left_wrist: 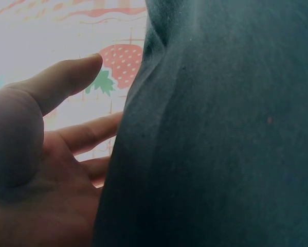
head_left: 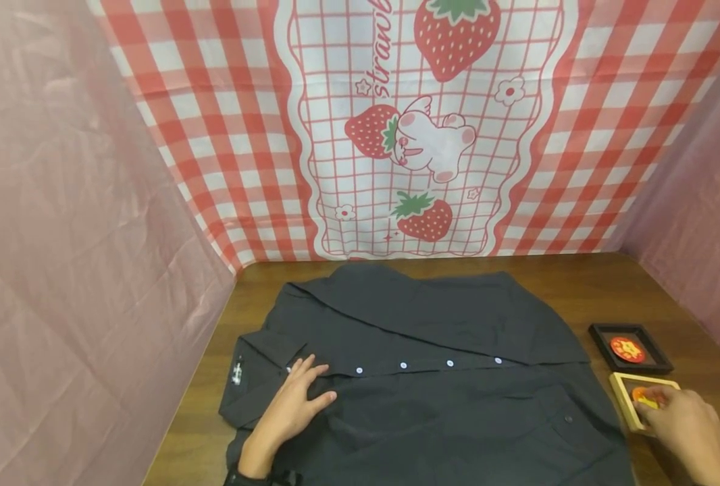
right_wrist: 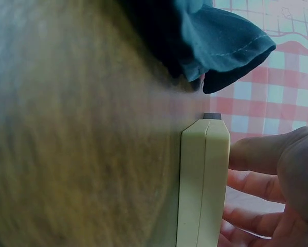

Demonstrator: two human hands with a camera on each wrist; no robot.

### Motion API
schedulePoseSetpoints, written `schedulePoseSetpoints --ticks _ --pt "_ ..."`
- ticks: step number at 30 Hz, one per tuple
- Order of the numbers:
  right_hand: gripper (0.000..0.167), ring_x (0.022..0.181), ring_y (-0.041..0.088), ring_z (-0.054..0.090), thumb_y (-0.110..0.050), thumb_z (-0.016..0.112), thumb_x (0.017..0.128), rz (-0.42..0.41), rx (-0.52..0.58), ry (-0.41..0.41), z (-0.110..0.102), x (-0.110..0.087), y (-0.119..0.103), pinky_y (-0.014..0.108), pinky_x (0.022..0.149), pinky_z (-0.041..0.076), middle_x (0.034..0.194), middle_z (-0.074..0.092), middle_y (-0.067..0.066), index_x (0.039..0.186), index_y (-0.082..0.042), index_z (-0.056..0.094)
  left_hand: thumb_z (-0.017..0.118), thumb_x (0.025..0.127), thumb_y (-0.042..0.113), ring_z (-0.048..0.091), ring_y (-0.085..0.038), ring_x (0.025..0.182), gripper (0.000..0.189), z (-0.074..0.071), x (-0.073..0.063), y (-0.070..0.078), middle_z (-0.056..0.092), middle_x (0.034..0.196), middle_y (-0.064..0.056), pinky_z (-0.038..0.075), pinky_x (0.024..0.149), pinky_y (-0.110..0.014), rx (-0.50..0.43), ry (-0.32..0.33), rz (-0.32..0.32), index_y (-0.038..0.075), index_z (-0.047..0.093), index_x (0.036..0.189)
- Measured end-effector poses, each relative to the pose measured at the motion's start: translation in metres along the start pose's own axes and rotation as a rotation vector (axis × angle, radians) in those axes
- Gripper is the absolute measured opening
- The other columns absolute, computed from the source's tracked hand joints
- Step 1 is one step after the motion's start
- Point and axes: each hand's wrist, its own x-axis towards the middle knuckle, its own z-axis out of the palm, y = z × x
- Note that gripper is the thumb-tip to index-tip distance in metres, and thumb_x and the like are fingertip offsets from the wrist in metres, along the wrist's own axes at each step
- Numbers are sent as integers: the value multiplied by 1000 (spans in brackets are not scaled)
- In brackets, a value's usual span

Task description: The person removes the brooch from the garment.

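A dark button-up shirt (head_left: pixel 421 405) lies spread on the wooden table, its collar (head_left: pixel 256 378) at the left and a row of pale buttons across it. My left hand (head_left: pixel 296 405) rests on the shirt beside the collar, fingers relaxed and thumb apart; in the left wrist view dark cloth hides part of the fingers. At the right, my right hand (head_left: pixel 688 418) reaches over a pale yellow square tray (head_left: pixel 624 405). Thumb and fingertips pinch an orange and yellow round badge (head_left: pixel 641 395) within its rim, partly covering it. The tray's side (right_wrist: pixel 202 185) shows in the right wrist view.
Just behind the yellow tray sits a black square tray (head_left: pixel 606 345) holding a red and yellow round badge (head_left: pixel 627 349). A checked strawberry cloth (head_left: pixel 244 135) hangs at the back. Pink curtains (head_left: pixel 80 236) flank the table (head_left: pixel 573 283) on both sides.
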Motion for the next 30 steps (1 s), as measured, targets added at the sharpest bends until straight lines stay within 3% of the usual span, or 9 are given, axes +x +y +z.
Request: schedulePoseSetpoints --ticks 7,14,19,30 --pt "46 72 42 58 -24 69 86 29 9 2 -2 -2 -1 48 62 45 85 63 33 107 16 59 71 87 30 24 -49 144 51 -1 -1 0 38 151 -26 25 110 -68 -13 -5 -10 5 59 130" --pt "42 67 38 58 -20 68 87 22 25 25 -3 -5 -5 45 59 46 73 63 20 106 16 59 71 87 29 24 -49 144 50 -2 -1 -2 38 151 -25 25 110 -68 -14 -2 -29 5 60 130" --pt "43 81 53 57 -22 68 88 62 33 12 1 -10 -2 54 67 45 84 63 31 108 15 58 71 87 29 24 -49 144 50 0 -1 -3 39 151 -26 25 110 -68 -3 -13 -16 5 60 129" --pt "50 97 58 47 -31 54 98 69 113 65 -4 -7 -16 66 79 38 108 54 44 116 15 54 70 88 29 30 -47 142 53 -6 11 2 42 149 -24 24 111 -68 68 -58 -4 4 57 133"
